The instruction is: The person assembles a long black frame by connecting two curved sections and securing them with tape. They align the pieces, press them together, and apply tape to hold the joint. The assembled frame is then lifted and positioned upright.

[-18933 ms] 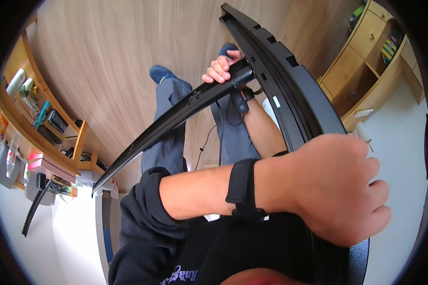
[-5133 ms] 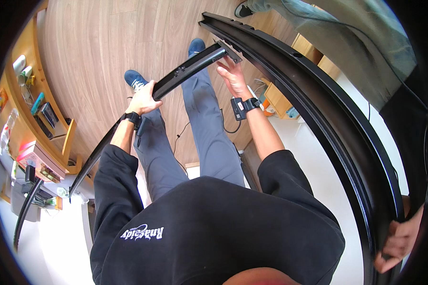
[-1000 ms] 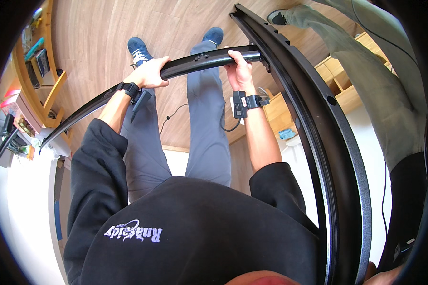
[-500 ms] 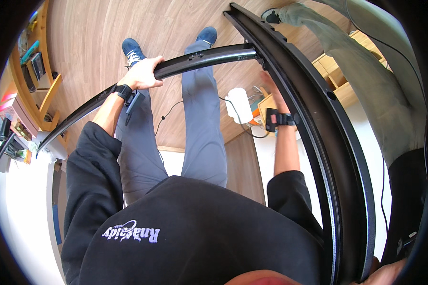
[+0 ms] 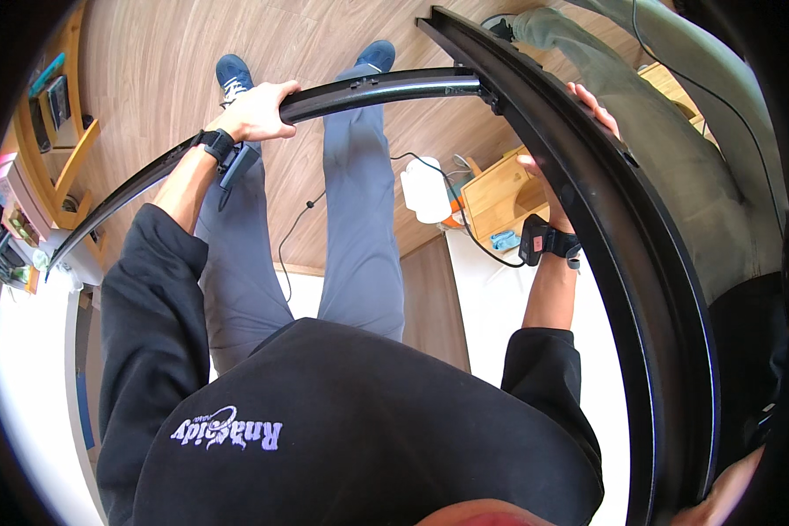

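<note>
My left hand (image 5: 259,112) is closed round a long, slim black metal bar (image 5: 386,90), its thumb and fingers gripping it from above. The bar runs from the far left across my legs and meets a wide black channel-shaped metal beam (image 5: 587,202) near that beam's far end. My right hand (image 5: 594,107) is wrapped round this beam: fingertips show over its right edge and the thumb on its left, while the palm is hidden behind it. Another person's hand (image 5: 735,485) is at the beam's near end, at the lower right.
That person's green-grey trouser leg (image 5: 649,114) stands just right of the beam. A wooden unit (image 5: 500,197), a white object (image 5: 424,190) and a black cable (image 5: 311,203) lie beyond my right wrist. Wooden shelving (image 5: 74,158) stands at the left.
The beam's near part has shifted to the right. My right hand has moved up and right along the beam, its fingers now showing over the edge. My left hand keeps its grip.
</note>
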A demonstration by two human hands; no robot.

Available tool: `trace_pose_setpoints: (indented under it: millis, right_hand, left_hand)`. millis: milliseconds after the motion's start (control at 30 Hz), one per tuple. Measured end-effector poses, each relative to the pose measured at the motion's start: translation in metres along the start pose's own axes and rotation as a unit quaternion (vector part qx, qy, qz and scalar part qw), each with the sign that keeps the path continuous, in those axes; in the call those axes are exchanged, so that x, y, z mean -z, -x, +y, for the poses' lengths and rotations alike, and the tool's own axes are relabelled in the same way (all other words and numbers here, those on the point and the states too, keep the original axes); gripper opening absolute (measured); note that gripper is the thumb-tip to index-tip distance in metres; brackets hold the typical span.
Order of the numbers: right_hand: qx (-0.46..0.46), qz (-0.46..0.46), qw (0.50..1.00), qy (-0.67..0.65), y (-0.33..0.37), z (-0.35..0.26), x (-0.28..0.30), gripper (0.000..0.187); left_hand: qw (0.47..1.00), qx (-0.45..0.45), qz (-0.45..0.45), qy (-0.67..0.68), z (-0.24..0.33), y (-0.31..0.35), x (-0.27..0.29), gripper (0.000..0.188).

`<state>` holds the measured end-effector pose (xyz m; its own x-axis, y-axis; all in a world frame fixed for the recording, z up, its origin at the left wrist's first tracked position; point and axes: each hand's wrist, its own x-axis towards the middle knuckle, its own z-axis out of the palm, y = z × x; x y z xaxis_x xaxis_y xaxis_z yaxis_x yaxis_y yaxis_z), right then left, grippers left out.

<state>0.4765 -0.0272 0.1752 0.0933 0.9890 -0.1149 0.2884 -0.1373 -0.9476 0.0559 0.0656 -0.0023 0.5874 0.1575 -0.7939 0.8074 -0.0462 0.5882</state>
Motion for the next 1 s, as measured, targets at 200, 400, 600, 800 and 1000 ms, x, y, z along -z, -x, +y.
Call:
trace_pose_setpoints:
  millis: [200,400,600,800,1000]
  right_hand:
    - [-0.008,0.010,1.000,-0.001,-0.001,-0.004,-0.005,0.072]
    - [0.006,0.028,1.000,-0.003,0.014,0.000,-0.006,0.082]
    - [0.034,0.058,0.998,-0.003,0.014,0.026,-0.002,0.093]
    - [0.057,0.077,0.995,-0.011,0.011,0.043,-0.001,0.104]
    - [0.060,0.084,0.994,-0.020,0.015,0.052,-0.003,0.115]
  left_hand:
    - [0.999,-0.002,-0.039,0.036,0.001,0.003,0.000,0.076]
    - [0.997,0.021,-0.054,0.055,0.003,0.002,0.001,0.077]
    - [0.998,-0.005,-0.042,0.048,0.010,0.001,0.005,0.062]
    - [0.999,0.010,-0.042,0.032,0.024,0.006,0.013,0.064]
    - [0.998,0.021,-0.050,0.038,0.022,0.002,0.012,0.063]
